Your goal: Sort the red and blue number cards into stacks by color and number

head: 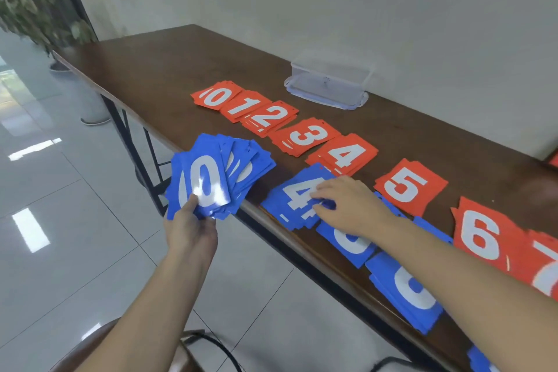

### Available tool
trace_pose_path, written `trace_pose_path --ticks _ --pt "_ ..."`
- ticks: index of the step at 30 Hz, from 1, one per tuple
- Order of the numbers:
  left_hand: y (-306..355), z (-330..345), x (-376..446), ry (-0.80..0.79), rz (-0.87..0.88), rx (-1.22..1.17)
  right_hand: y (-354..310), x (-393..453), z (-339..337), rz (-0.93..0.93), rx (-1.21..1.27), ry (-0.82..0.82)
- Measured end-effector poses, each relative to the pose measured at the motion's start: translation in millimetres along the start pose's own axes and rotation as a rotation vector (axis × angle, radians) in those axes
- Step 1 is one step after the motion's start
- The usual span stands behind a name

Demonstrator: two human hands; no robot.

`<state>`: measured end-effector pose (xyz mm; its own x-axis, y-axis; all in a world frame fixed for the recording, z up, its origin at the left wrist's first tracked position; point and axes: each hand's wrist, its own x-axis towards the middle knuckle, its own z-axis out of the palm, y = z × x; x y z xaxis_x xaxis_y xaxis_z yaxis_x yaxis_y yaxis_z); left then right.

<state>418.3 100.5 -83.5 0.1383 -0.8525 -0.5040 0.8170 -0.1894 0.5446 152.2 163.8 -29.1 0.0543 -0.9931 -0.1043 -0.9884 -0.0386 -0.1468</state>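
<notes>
My left hand [190, 228] grips a fanned bunch of blue cards [217, 178] off the table's front edge, a 0 on top under my thumb. My right hand [347, 205] rests with curled fingers on the blue 4 stack [293, 199] at the table's front edge. Red stacks run diagonally along the table: 0 [216, 96], 1 [243, 107], 2 [270, 118], 3 [308, 136], 4 [344, 155], 5 [409, 186], 6 [483, 234] and another at the right edge [543, 266]. More blue stacks [350, 243] [407, 290] lie right of the blue 4, partly under my right arm.
A clear plastic box [329, 81] stands upside down on its lid at the back of the brown table [157, 63], near the wall. A chair [90, 347] is below my left arm. A potted plant [33, 0] stands beyond the table's far end.
</notes>
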Motion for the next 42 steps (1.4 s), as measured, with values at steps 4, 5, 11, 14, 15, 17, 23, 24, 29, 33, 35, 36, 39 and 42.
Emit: trace_pose_path --ticks 4,5,11,14,15,17,23,24,29,33,35,36,39,42 --pt "-13.8 -0.6 -19.6 -0.041 -0.058 0.008 -23.4 3.4 9.4 -0.049 0.086 0.024" --pt "-17.8 -0.5 -23.8 -0.040 -0.061 0.014 -29.6 4.5 11.5 -0.050 0.109 0.025" --pt "-35.5 4.4 -42.3 0.066 -0.009 0.102 -55.7 2.3 22.2 -0.017 0.258 0.095" --pt "-38.7 7.6 -53.0 0.093 0.066 0.164 -56.9 -2.7 25.4 0.011 0.360 0.130" --pt "-39.5 7.5 -56.0 0.095 0.077 0.188 -55.8 -5.2 25.8 0.009 0.395 0.125" --pt "-39.4 6.3 -59.7 0.082 0.068 0.231 -52.0 -9.4 25.2 0.008 0.476 0.093" --pt "-33.1 10.8 -75.7 -0.016 0.129 0.305 -39.1 -16.5 18.1 0.152 0.704 0.126" --pt "-31.9 12.7 -78.6 -0.043 0.177 0.329 -37.0 -17.1 15.7 0.190 0.795 0.117" --pt "-27.7 30.1 -92.8 -0.191 0.396 0.448 -33.5 -19.6 -1.8 0.285 1.286 0.118" --pt "-29.2 36.2 -96.1 -0.309 0.498 0.485 -26.6 -12.9 -5.5 0.382 1.476 0.280" --pt "-32.4 33.0 -92.6 -0.368 0.568 0.567 -24.4 -11.2 -6.0 0.367 1.539 0.307" --pt "-34.9 31.6 -91.4 -0.397 0.600 0.626 -24.5 -10.9 -6.7 0.345 1.567 0.303" --pt "-42.4 30.8 -88.5 -0.489 0.707 0.795 -28.0 -12.4 -7.0 0.341 1.552 0.274" --pt "-46.0 30.3 -85.7 -0.570 0.895 0.976 -30.9 -11.1 -5.8 0.418 1.491 0.264"
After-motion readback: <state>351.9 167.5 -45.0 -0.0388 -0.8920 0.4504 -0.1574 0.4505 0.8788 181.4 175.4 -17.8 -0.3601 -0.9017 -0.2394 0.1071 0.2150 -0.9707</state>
